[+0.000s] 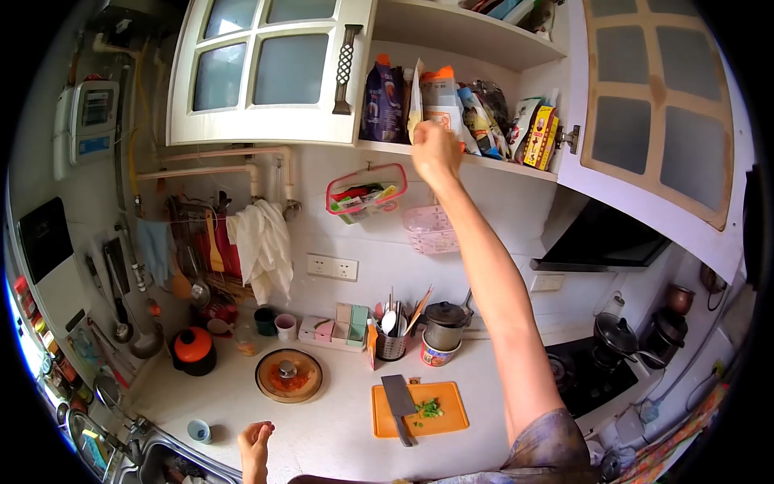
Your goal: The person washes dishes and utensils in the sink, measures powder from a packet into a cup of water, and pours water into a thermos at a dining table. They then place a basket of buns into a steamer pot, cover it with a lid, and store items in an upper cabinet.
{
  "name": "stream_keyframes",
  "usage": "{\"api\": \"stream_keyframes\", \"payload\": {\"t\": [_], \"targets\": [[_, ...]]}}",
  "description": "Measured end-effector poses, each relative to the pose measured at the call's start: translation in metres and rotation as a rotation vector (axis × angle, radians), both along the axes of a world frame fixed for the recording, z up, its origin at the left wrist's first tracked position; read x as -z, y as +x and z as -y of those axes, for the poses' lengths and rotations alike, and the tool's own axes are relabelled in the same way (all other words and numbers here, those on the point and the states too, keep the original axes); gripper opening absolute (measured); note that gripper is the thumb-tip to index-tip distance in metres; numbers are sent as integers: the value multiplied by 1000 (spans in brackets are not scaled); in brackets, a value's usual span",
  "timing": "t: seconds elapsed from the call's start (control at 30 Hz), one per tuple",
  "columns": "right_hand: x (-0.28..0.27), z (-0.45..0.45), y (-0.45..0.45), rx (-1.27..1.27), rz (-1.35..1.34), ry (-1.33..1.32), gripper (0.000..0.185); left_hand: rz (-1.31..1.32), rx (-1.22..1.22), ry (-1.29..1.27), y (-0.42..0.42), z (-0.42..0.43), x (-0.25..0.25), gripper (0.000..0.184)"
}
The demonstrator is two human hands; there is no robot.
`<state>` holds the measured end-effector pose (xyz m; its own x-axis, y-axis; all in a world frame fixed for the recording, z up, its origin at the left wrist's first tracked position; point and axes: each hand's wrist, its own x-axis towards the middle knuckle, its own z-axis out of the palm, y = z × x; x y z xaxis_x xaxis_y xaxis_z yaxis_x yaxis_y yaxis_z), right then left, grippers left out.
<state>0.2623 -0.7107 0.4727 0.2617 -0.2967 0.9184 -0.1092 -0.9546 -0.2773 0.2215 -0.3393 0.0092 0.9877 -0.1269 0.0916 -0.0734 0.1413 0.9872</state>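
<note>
My right hand (pixel 436 152) is raised to the open wall cabinet, with its fingers closed on a slim pale-yellow packet (pixel 416 101) at the shelf's front edge. Beside that packet stand a dark purple bag (pixel 382 103) and a white-and-orange bag (pixel 442 95). Low over the counter, my left hand (pixel 255 452) is loosely curled with nothing visible in it. Nearest to it are a small pale cup (pixel 199 431) and a round pan with a glass lid (pixel 289 375).
An orange cutting board (pixel 443 395) bears a cleaver (pixel 397 395) and chopped greens (pixel 430 408). The right cabinet door (pixel 657 121) hangs open. Baskets hang below the cabinet. A stove (pixel 592 379) is at right, a sink (pixel 153 464) at lower left.
</note>
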Motion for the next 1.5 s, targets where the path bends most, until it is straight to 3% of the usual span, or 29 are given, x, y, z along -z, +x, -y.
{"api": "stream_keyframes", "payload": {"t": [0.07, 0.13, 0.2, 0.27, 0.4, 0.53, 0.6, 0.8, 0.93, 1.0, 1.13, 1.27, 1.33, 1.4, 1.5], "targets": [[-6, 26, 0, 95, 321, -5, 12, -54, 32, -22, 13, -12, 39, 36], [-14, 49, -5, 220, 472, -72, 15, -54, -1, -48, 13, -20, 60, 34], [-22, 70, -6, 193, 385, -26, 20, -57, -28, -76, 12, -22, 63, 32], [-28, 70, -8, 129, 123, 25, 24, -84, -44, -11, 10, -21, 60, 30], [-35, 83, 1, 197, 52, 1, 26, -100, -25, -10, 7, -12, 48, 32], [-34, 94, 2, 87, 492, -115, 24, -124, 23, 6, -2, -5, 33, 34], [-32, 74, -16, 21, 508, -62, 23, -87, -9, -67, 1, -1, 49, 21], [-16, 67, -58, -40, 656, -123, 17, -52, 72, -26, 1, 23, 26, 20], [18, 52, -98, -98, 678, -174, 17, -21, 142, -37, -5, 64, -39, 23], [47, 44, -116, -125, 627, -113, 18, 50, 227, -97, -12, 89, -85, 32], [123, 24, -144, -492, 455, 220, 20, 215, 501, -262, -22, 148, -149, 72], [192, -8, -174, -652, 346, 549, 21, 105, 873, -561, -49, 195, -200, 87], [226, -14, -190, -596, 252, 586, 21, -62, 969, -605, -57, 216, -200, 69], [243, -13, -211, -542, 167, 611, 24, -239, 897, -530, -63, 227, -182, 33], [224, 16, -276, -441, 525, 695, 35, -276, 830, -469, -63, 215, -147, 30]]}}
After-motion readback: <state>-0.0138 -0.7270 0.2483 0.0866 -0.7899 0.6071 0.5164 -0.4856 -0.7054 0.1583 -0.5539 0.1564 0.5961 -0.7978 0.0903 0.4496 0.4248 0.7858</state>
